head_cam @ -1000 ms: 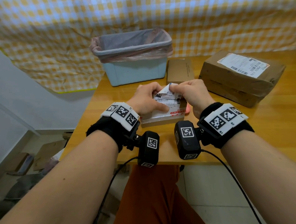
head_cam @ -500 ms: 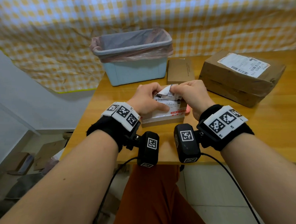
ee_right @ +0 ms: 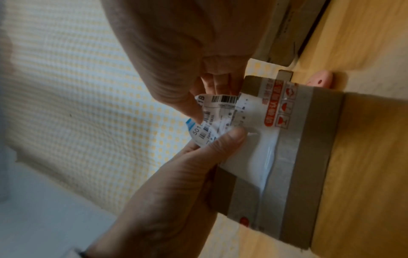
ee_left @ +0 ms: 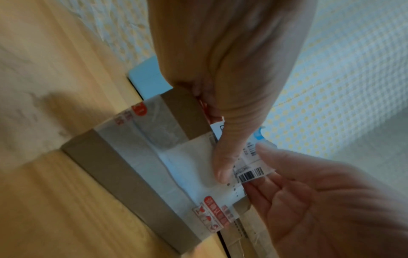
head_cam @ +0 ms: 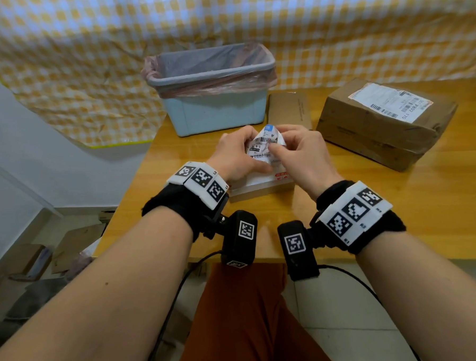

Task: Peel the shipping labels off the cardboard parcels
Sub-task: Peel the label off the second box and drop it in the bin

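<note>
Tabletop small parcel [head_cam: 261,188]: label [head_cam: 266,143] now peeled higher.

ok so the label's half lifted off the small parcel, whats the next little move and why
Probably keep pulling the label back toward the near edge of the small parcel with the right hand, while the left hand holds the box down. The far end is curled up and crumpled between both thumbs, but the near part still lies stuck flat.

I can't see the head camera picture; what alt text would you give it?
Two hands, left hand and right hand, pinch a crumpled label half peeled off a small box on a wooden table. Behind stand a lined blue bin and a big parcel, its label still on.
</note>
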